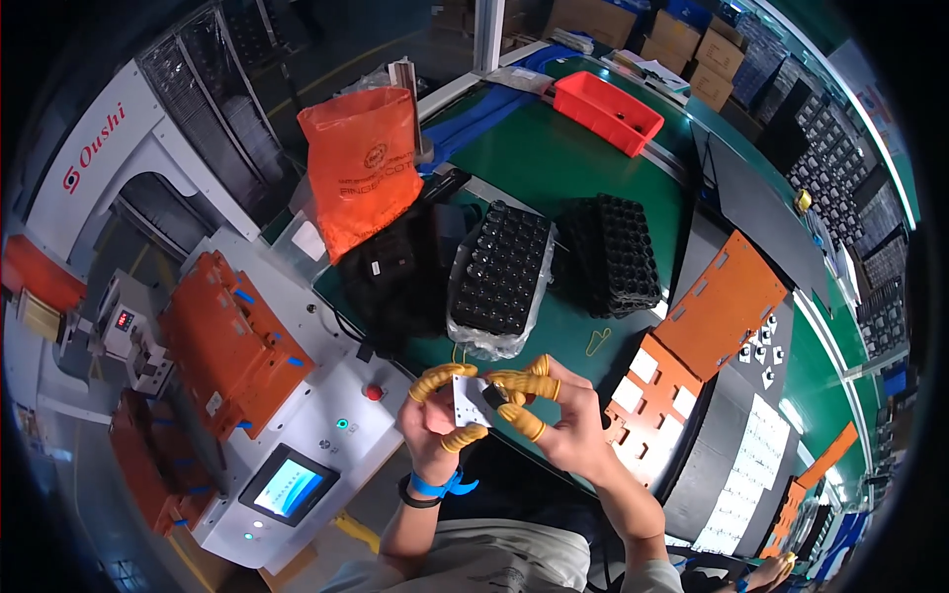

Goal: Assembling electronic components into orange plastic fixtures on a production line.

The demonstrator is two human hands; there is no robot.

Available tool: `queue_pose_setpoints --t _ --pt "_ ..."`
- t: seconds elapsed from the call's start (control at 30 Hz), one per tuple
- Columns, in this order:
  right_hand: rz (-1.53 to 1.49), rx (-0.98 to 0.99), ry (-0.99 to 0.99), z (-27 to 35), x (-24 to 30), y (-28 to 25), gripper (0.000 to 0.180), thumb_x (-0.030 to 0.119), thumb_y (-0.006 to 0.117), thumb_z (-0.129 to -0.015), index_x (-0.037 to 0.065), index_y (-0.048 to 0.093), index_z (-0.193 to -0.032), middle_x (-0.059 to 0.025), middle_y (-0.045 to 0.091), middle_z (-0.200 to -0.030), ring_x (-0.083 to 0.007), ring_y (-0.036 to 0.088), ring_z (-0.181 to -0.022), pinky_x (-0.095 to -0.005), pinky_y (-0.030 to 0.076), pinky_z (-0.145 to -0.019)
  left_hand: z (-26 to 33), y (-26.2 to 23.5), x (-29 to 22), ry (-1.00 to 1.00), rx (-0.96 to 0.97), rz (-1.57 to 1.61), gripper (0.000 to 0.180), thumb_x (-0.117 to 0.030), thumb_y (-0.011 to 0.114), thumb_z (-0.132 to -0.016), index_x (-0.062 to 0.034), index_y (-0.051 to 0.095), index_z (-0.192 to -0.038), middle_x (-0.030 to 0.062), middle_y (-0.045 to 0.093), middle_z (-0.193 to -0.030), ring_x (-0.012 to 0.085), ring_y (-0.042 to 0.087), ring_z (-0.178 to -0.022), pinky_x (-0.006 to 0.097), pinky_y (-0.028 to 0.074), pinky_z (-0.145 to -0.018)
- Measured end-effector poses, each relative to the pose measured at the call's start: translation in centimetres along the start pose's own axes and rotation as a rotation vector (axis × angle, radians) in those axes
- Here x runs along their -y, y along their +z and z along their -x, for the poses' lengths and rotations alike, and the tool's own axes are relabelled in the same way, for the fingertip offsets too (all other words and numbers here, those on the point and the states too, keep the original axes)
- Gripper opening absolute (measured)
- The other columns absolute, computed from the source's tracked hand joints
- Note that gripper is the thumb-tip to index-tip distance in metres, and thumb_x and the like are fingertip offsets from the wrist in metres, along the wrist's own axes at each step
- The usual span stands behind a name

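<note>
Both my hands meet in front of my body, yellow finger cots on the fingers. A small white plate with holes [469, 403] is pinched between the fingers of my left hand [431, 420], which wears a blue wrist strap. My right hand [568, 420] grips a small black cylindrical part [494, 396] at the plate's right side; whether the two are joined, I cannot tell. Just beyond my hands, a black tray of round pockets [502, 267] rests on clear plastic wrap. To its right is a stack of black trays [625, 252].
At left stands a white machine with a screen [289, 484], red button [374, 392] and orange fixture [232, 341]. On my right, an opened orange fixture [621, 427] bears white plates. An orange bag [361, 163] and red bin [605, 111] are farther off. Another person's hand [773, 573] shows lower right.
</note>
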State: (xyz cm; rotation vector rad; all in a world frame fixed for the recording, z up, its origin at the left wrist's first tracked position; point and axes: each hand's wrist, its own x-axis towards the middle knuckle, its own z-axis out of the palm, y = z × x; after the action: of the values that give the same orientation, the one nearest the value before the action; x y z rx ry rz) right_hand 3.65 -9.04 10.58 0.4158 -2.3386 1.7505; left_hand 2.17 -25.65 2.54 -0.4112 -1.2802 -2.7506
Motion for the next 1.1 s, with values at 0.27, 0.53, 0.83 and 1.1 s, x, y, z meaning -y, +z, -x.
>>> queue_pose_setpoints --t 0.27,0.53,0.83,1.1 --pt "-0.155 0.042 0.063 2.2 -0.8 -1.6 0.032 0.006 0.077 -0.081 -0.001 0.071 -0.112 -0.0100 0.062 -0.090 -0.0235 0.057 -0.083 -0.0328 0.046 -0.077 0.8 2.5 -0.1 0.078 0.065 -0.147 0.073 -0.004 0.092 -0.064 -0.0011 0.054 -0.125 0.0111 0.059 -0.120 0.0241 0.063 -0.110 0.038 0.055 -0.095" --pt "0.077 0.047 -0.022 3.1 1.1 -3.9 0.030 0.006 0.077 -0.078 -0.001 0.072 -0.107 -0.0118 0.060 -0.088 -0.0271 0.056 -0.082 -0.0360 0.045 -0.075 1.3 3.9 0.0 0.174 0.116 -0.358 0.067 -0.006 0.093 -0.063 0.0006 0.058 -0.120 0.0100 0.057 -0.115 0.0259 0.065 -0.106 0.042 0.057 -0.095" --pt "0.431 0.110 -0.250 4.2 2.0 -5.8 0.028 0.007 0.076 -0.071 -0.004 0.071 -0.096 -0.0096 0.048 -0.077 -0.0271 0.050 -0.071 -0.0371 0.039 -0.063 1.6 4.6 1.0 0.159 0.171 -0.350 0.069 -0.007 0.093 -0.062 -0.0002 0.056 -0.119 0.0103 0.058 -0.114 0.0257 0.064 -0.107 0.043 0.058 -0.094" --pt "0.408 0.077 -0.295 5.6 0.8 -6.8 0.024 0.009 0.077 -0.067 -0.002 0.068 -0.086 -0.0081 0.047 -0.072 -0.0268 0.048 -0.066 -0.0375 0.037 -0.061 2.1 5.7 1.7 0.054 0.191 -0.207 0.075 -0.007 0.094 -0.060 -0.0012 0.052 -0.121 0.0132 0.064 -0.115 0.0246 0.066 -0.105 0.043 0.056 -0.095"
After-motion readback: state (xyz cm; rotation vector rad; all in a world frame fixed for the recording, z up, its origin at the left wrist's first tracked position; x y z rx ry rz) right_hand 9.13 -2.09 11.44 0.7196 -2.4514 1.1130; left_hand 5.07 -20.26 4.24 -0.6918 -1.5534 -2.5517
